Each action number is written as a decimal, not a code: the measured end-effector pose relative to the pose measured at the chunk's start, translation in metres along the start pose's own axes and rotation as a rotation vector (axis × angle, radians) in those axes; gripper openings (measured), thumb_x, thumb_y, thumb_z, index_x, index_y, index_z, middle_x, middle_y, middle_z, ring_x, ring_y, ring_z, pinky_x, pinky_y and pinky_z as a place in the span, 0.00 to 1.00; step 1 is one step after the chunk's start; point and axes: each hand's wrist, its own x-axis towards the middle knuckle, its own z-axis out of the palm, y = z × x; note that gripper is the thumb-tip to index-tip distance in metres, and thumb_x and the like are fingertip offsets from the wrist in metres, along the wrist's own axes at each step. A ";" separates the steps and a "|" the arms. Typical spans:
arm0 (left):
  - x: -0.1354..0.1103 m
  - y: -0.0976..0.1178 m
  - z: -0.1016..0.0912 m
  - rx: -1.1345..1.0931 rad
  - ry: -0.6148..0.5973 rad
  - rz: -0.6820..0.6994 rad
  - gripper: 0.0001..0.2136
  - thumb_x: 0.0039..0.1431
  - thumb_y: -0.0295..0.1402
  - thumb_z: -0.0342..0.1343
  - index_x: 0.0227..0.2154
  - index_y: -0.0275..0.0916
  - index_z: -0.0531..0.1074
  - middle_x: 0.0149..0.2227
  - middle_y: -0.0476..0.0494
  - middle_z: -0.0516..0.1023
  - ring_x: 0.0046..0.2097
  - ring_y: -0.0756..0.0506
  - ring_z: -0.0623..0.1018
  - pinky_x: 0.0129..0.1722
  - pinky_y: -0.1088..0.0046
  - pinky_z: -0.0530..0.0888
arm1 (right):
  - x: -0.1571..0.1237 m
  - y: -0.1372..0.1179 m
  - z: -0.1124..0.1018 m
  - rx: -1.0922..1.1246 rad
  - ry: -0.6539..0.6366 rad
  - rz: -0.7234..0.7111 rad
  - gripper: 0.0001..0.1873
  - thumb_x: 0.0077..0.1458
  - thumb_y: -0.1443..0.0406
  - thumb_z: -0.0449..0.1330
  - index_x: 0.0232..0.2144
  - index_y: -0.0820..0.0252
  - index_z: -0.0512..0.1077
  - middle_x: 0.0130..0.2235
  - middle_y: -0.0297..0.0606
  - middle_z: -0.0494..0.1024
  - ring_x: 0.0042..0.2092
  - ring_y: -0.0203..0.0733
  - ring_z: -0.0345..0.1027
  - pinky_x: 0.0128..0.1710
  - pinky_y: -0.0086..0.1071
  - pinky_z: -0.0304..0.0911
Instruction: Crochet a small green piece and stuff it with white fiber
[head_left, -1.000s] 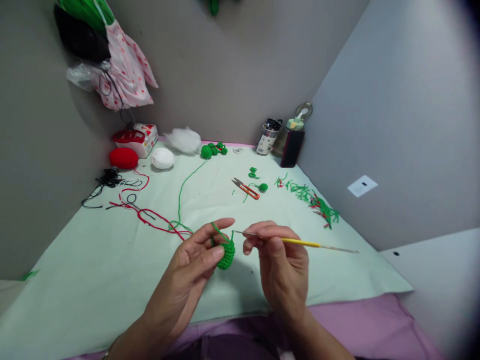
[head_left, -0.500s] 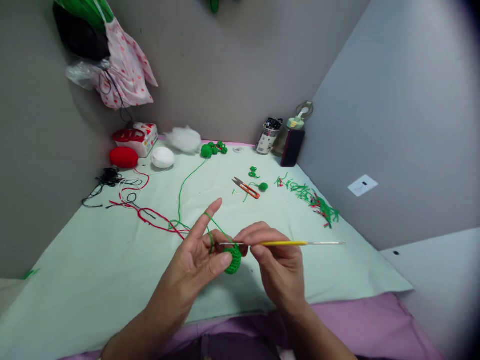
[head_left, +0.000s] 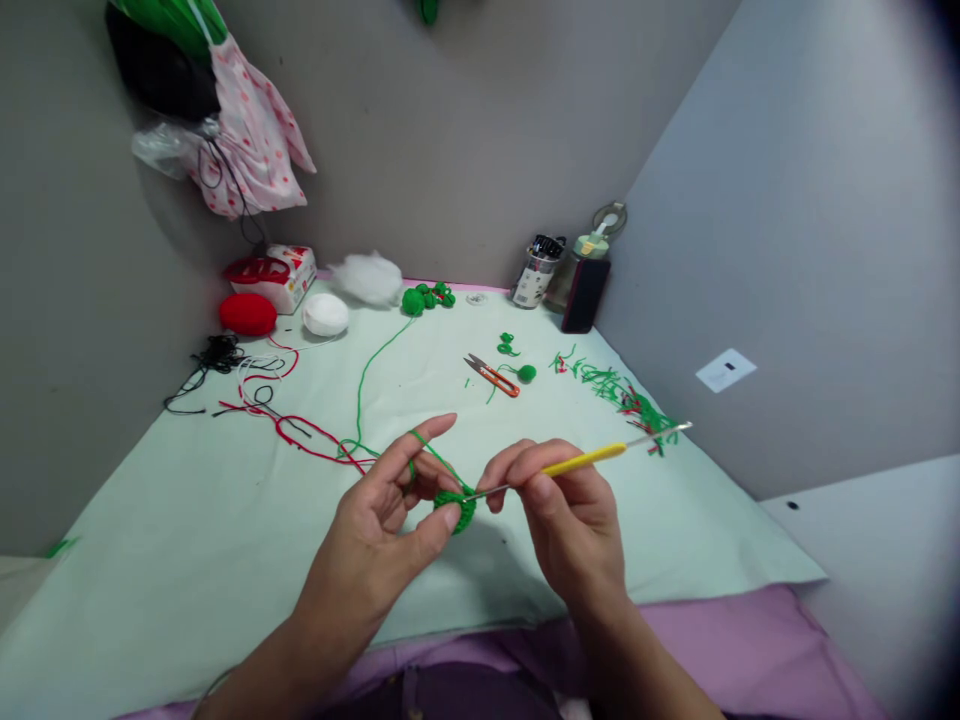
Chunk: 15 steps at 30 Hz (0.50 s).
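My left hand pinches a small green crochet piece between thumb and fingers. Green yarn runs from the piece over my raised left index finger. In my right hand is a crochet hook with a yellow grip, its back end tilted up to the right. The hook's metal tip meets the top edge of the green piece. From my left hand a green strand leads back across the table to a green yarn ball.
Thread snips lie mid-table near a small green ball. Red yarn, white yarn and stuffing sit back left. Yarn scraps lie right. A pen cup and a phone stand at the back.
The hook has gone from level to slanting, its back end higher and its tip drawn right to the piece's edge. The green piece has tilted, and my left index finger has lowered slightly.
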 end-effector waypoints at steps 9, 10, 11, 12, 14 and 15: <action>-0.005 -0.003 0.005 0.398 0.170 0.218 0.20 0.60 0.30 0.63 0.55 0.49 0.79 0.39 0.49 0.81 0.47 0.44 0.79 0.59 0.62 0.71 | -0.006 -0.021 -0.002 -0.738 -0.251 -0.415 0.12 0.67 0.76 0.54 0.44 0.60 0.75 0.43 0.46 0.83 0.41 0.41 0.77 0.38 0.34 0.75; -0.006 -0.004 0.005 0.403 0.174 0.230 0.20 0.60 0.30 0.64 0.55 0.49 0.80 0.39 0.49 0.81 0.47 0.44 0.79 0.59 0.62 0.71 | -0.007 -0.021 -0.001 -0.768 -0.254 -0.440 0.13 0.67 0.76 0.54 0.44 0.59 0.75 0.43 0.46 0.83 0.40 0.41 0.77 0.37 0.34 0.75; -0.005 -0.004 0.005 0.388 0.173 0.218 0.20 0.60 0.30 0.65 0.55 0.49 0.80 0.39 0.49 0.81 0.46 0.44 0.79 0.58 0.63 0.71 | -0.007 -0.020 0.000 -0.800 -0.243 -0.468 0.13 0.67 0.76 0.54 0.43 0.58 0.75 0.42 0.44 0.83 0.39 0.41 0.77 0.37 0.34 0.76; -0.004 -0.004 0.005 0.350 0.170 0.182 0.20 0.59 0.32 0.66 0.55 0.50 0.80 0.38 0.50 0.80 0.45 0.45 0.79 0.56 0.64 0.72 | -0.008 -0.018 0.001 -0.845 -0.219 -0.495 0.12 0.67 0.75 0.55 0.43 0.57 0.76 0.42 0.43 0.83 0.39 0.41 0.78 0.36 0.33 0.76; -0.002 -0.003 0.007 0.222 0.152 0.066 0.22 0.58 0.34 0.68 0.56 0.50 0.79 0.36 0.51 0.79 0.42 0.46 0.79 0.51 0.67 0.75 | -0.010 -0.012 0.004 -0.977 -0.160 -0.560 0.12 0.66 0.74 0.58 0.42 0.55 0.78 0.42 0.40 0.84 0.40 0.41 0.80 0.37 0.32 0.78; 0.000 -0.002 0.007 0.147 0.139 0.014 0.24 0.57 0.35 0.69 0.57 0.50 0.78 0.36 0.52 0.78 0.42 0.47 0.79 0.49 0.69 0.75 | -0.012 -0.009 0.005 -1.048 -0.134 -0.596 0.12 0.65 0.75 0.60 0.43 0.54 0.79 0.42 0.39 0.84 0.40 0.42 0.80 0.38 0.33 0.79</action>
